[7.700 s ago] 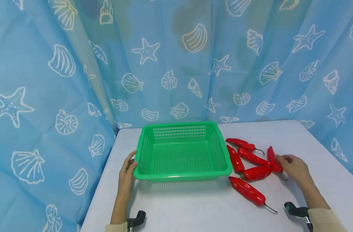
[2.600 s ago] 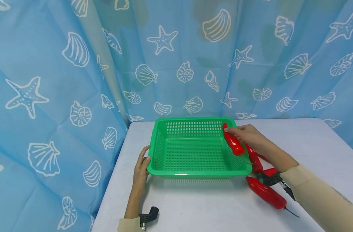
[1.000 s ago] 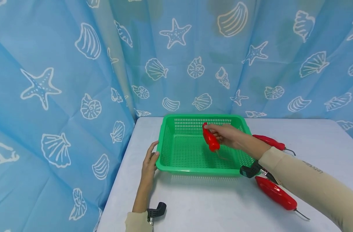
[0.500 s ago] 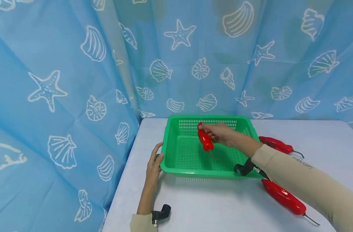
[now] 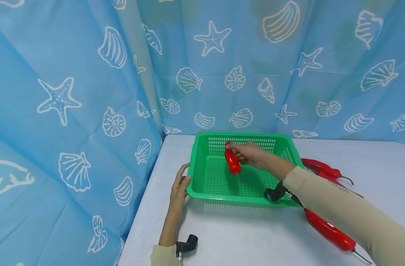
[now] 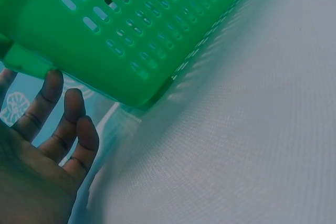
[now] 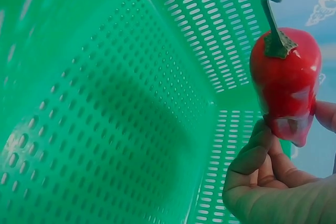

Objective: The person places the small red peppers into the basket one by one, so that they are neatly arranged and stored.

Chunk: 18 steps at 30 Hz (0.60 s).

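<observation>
Fingers (image 7: pixel 249 158) of the right hand (image 5: pixel 250 152) pinch a pepper (image 5: pixel 232 161) over the basket (image 5: pixel 229 199); only right wrist cam catches its green cap (image 7: pixel 279 45). Left hand (image 5: pixel 179 186), fingers relaxed, touches basket's left side.

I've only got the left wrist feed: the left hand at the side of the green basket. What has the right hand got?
Observer: The right hand pinches a red pepper near its tip, over the green basket.
Operator: Which way does its stem point? My feed doesn't show it.
Observer: In the head view the stem is at the lower end, with the tip uppermost.
Operator: Are there other peppers outside the basket?
Observer: Yes, more red peppers lie on the white table to the person's right of the basket; the right sleeve covers part of that area, so I can't count them.
</observation>
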Tool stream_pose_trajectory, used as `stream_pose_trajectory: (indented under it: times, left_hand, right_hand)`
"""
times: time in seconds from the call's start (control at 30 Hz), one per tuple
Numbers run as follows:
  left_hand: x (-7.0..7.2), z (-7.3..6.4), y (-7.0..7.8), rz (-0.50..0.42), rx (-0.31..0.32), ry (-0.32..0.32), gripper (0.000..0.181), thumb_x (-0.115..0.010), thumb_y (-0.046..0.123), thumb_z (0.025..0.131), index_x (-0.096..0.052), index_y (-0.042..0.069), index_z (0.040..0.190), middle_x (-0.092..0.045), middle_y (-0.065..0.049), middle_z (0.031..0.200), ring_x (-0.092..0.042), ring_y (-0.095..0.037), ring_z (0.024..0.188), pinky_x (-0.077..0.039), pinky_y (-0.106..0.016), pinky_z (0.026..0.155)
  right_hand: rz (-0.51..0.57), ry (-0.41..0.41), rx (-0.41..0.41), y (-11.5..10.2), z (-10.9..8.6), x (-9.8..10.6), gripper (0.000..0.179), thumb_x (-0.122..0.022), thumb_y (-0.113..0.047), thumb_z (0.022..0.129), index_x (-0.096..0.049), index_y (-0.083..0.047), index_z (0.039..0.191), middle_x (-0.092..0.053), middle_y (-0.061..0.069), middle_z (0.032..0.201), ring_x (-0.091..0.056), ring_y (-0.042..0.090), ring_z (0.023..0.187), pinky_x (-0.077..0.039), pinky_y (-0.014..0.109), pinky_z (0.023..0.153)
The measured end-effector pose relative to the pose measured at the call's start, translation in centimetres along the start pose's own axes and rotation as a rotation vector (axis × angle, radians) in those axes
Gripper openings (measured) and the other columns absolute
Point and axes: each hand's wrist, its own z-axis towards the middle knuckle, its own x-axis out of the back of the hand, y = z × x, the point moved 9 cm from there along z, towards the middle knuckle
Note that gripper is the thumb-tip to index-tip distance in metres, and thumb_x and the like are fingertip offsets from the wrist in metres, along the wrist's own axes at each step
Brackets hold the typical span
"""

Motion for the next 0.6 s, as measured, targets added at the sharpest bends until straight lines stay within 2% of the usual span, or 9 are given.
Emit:
stream_pose_trajectory:
  times: [0.37, 0.6]
  left_hand:
    - [-0.1, 0.2, 0.0, -0.003, 0.002, -0.005, 0.042, -0.049, 0.045, 0.103, -0.047, 0.042, 0.145, -0.060, -0.011, 0.112, -0.058, -0.025, 0.101, -0.048, -0.040, 0.084]
    - [0.1, 0.2, 0.1, 0.005, 0.033, -0.020, 0.045, -0.047, 0.035, 0.106, -0.043, 0.034, 0.150, -0.059, -0.010, 0.112, -0.056, -0.022, 0.101, -0.048, -0.039, 0.085]
  right_hand:
    - [0.000, 0.004, 0.000, -0.2, 1.2, -1.2, 0.035, -0.066, -0.036, 0.096, -0.062, -0.002, 0.101, -0.055, -0.001, 0.074, -0.044, 0.012, 0.063, -0.043, 0.027, 0.066]
    - [0.020, 0.004, -0.016, 0.1, 2.2, -2.0, 0.032, -0.066, -0.034, 0.096, -0.060, -0.003, 0.098, -0.054, 0.000, 0.076, -0.042, 0.012, 0.063, -0.041, 0.027, 0.064]
